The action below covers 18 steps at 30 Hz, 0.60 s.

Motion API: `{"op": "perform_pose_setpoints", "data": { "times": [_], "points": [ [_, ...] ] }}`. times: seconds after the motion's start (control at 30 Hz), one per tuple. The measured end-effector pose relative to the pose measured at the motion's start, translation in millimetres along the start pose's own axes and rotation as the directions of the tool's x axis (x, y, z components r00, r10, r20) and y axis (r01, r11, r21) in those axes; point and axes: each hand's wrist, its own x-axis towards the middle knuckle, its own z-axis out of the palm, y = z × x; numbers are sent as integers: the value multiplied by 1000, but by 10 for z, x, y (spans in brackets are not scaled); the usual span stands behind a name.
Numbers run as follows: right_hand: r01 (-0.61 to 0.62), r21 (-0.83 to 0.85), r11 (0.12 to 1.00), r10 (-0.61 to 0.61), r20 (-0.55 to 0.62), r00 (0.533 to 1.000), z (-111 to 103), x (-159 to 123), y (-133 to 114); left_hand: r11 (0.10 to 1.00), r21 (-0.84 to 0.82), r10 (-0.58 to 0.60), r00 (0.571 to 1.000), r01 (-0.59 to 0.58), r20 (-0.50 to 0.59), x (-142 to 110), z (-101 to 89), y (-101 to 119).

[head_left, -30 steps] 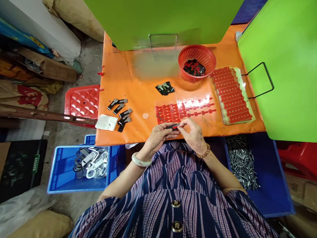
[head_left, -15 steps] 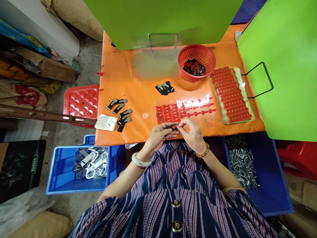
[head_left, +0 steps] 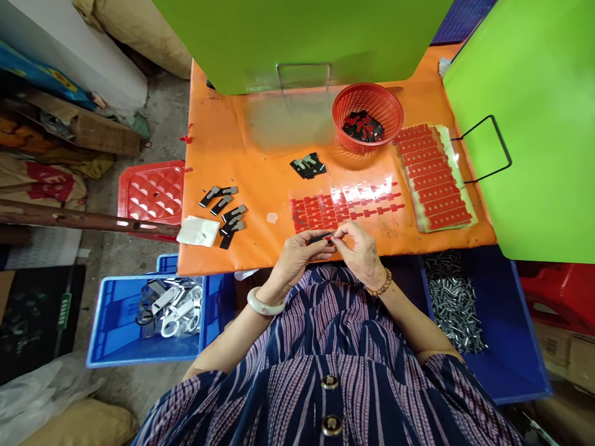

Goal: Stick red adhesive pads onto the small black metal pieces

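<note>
In the head view, the left fingers (head_left: 317, 249) grip a small black piece (head_left: 317, 238) at the tabletop's (head_left: 264, 179) near edge; the right fingers (head_left: 348, 229) pinch its red-marked end. Just beyond the fingers lies a sheet of red cut-outs (head_left: 325, 210) on the orange covering; farther off stand a red mesh basket (head_left: 393, 114) and a green panel (head_left: 297, 37). Left of them, past the tabletop, are a red stool (head_left: 151, 192) and grey floor (head_left: 165, 118); lower right, a blue bin (head_left: 511, 359) holds metal pins (head_left: 453, 310).

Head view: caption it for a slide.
Left hand holds a small black piece, right hand at its end, with a red basket beyond on the orange table.
</note>
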Motion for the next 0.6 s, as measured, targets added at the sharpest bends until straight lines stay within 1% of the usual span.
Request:
{"op": "perform_pose_setpoints", "data": {
  "times": [0.2, 0.3, 0.37, 0.5, 0.6],
  "points": [
    [-9, 0, 1000, 9, -6, 1000, 25, -4, 3, 996, 64, 65, 996, -61, -61, 10, 35, -38],
    [-17, 7, 1000, 17, -6, 1000, 35, -10, -6, 987, 120, 119, 989, -109, -84, 4, 45, -47],
    [-28, 16, 999, 29, -6, 1000, 41, -18, -17, 973, 170, 175, 979, -156, -102, 3, 45, -59],
    [-42, 25, 999, 43, -20, 999, 58, -45, -49, 927, 277, 297, 945, -252, -136, 9, 43, -86],
    [-43, 21, 999, 44, -37, 998, 71, -59, -75, 905, 318, 343, 926, -282, -155, 16, 44, -102]
  ]
}}
